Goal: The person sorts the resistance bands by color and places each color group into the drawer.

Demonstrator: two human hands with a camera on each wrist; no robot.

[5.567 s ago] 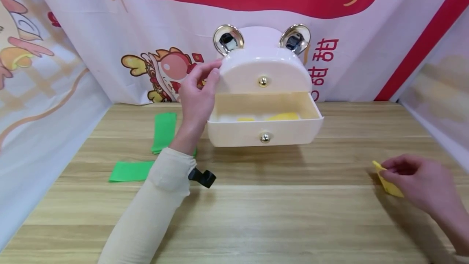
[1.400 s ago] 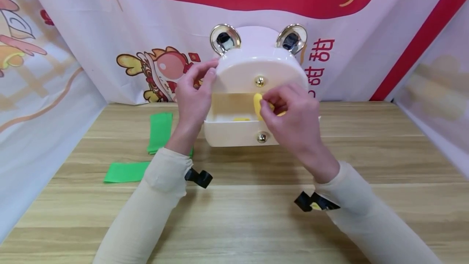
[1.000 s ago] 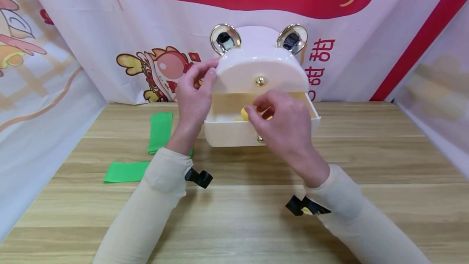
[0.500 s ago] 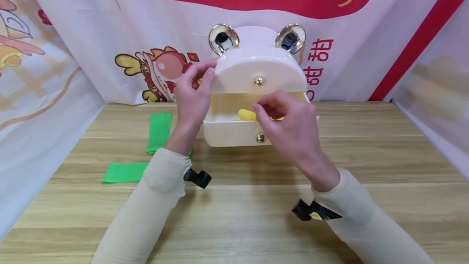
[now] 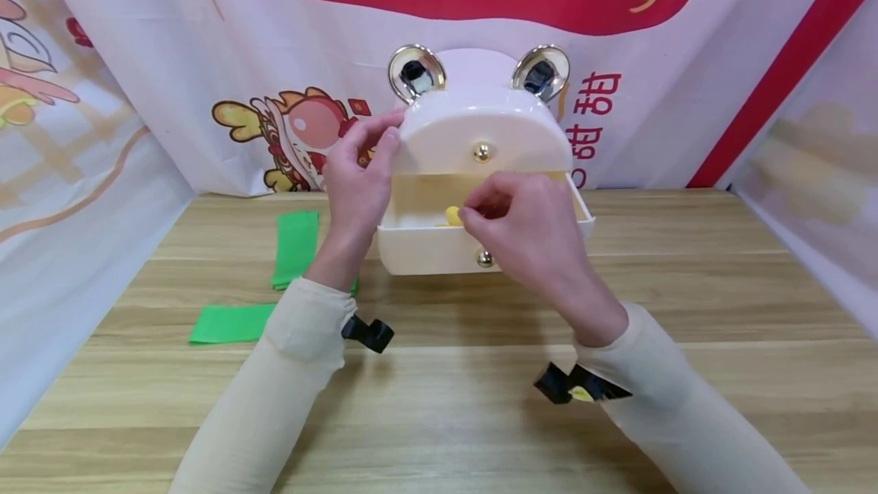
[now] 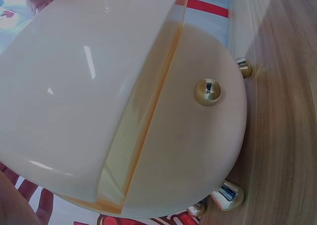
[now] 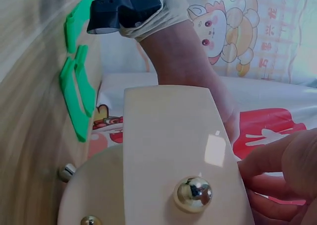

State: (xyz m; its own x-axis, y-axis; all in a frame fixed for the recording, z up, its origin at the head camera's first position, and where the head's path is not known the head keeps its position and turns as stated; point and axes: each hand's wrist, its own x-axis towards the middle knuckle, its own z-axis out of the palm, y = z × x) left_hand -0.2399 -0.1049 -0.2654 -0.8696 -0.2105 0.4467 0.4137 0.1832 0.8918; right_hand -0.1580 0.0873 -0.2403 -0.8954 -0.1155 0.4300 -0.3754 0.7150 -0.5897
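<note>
A white drawer cabinet (image 5: 480,117) with two gold-rimmed, eye-like rounds on top stands near the back of the table, its lower drawer (image 5: 439,251) pulled out. My left hand (image 5: 360,178) holds the cabinet's left side, thumb towards the front and fingers bent behind the edge. Over the drawer, my right hand (image 5: 528,223) has its fingers curled, with thumb and fingertip pinching a small yellow soft-looking piece (image 5: 453,216). Most of that piece and the drawer's right inside are hidden by this hand. In the right wrist view, the right fingers (image 7: 270,170) reach past the drawer front.
Green folded strips (image 5: 296,248) lie left of the cabinet, and another green strip (image 5: 229,324) lies nearer, partly behind the left sleeve. Printed cloth (image 5: 309,36) hangs behind the wooden table (image 5: 439,418). Gold knobs (image 5: 482,152) stick out from the cabinet's front.
The right hand has come from the table's right side, where it held a folded yellow piece, to inside the drawer. It has shifted slightly left since half a second ago. The left hand stays put.
</note>
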